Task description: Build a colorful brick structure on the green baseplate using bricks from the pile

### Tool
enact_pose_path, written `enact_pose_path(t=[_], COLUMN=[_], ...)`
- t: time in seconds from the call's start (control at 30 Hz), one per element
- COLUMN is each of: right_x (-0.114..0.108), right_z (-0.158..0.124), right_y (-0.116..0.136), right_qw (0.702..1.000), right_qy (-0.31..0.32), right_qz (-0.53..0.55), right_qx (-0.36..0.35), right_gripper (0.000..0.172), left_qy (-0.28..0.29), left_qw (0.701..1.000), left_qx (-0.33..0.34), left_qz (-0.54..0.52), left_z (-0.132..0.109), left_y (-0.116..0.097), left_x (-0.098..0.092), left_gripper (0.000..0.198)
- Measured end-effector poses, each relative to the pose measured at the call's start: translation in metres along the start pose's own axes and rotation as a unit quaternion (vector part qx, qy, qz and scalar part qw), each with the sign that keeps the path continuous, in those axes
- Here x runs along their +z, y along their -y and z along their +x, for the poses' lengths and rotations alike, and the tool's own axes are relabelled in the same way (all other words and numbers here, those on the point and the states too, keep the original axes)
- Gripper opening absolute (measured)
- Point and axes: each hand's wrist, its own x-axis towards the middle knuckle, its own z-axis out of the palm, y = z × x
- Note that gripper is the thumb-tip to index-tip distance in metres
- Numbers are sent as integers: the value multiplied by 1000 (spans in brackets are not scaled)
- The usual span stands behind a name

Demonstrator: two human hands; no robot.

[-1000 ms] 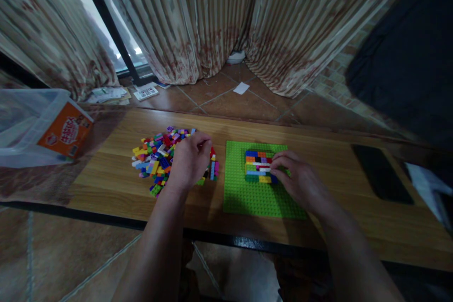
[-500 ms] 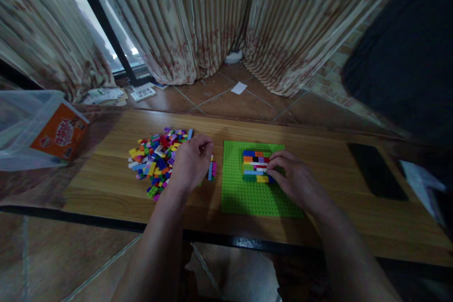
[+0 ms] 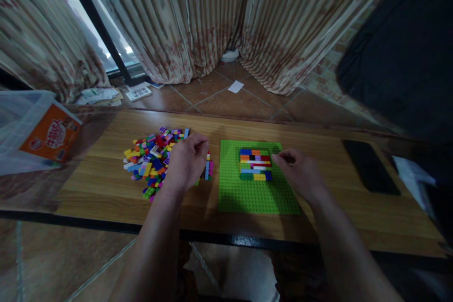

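A green baseplate (image 3: pixel 247 198) lies on the wooden table (image 3: pixel 318 217), with a small block of multicoloured bricks (image 3: pixel 255 164) built on its far half. My right hand (image 3: pixel 299 173) hovers just right of that block, fingers curled loosely and apart from it, with nothing visible in them. To the left sits a heap of loose coloured bricks (image 3: pixel 152 160). My left hand (image 3: pixel 186 163) rests on the heap's right edge, knuckles up, fingers curled down among the bricks; what they grip is hidden.
A black phone (image 3: pixel 370 166) lies flat at the table's right. A clear plastic tub with an orange label (image 3: pixel 49 134) stands at the far left. Curtains (image 3: pixel 198 19) hang behind, over a tiled floor with scattered papers. A dark shape fills the upper right.
My right hand has drawn back to the right, off the built block. The left hand stays on the heap. The view has shifted slightly.
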Motion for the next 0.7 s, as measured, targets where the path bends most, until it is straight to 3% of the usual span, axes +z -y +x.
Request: enact_pose_path(t=[0.27,0.7], right_x=[10,11], right_z=[-4,-5], right_y=[6,13], right_qw=[997,996], right_qy=[26,50], right_qz=[-67,-65], right_qx=[17,33], right_gripper=[35,40], left_qy=[6,8], left_qw=[1000,1000], left_qx=[-4,-1], left_qz=[7,-3], left_z=[0,0], left_y=[-1,-4], left_x=[0,-1], left_gripper=[21,20])
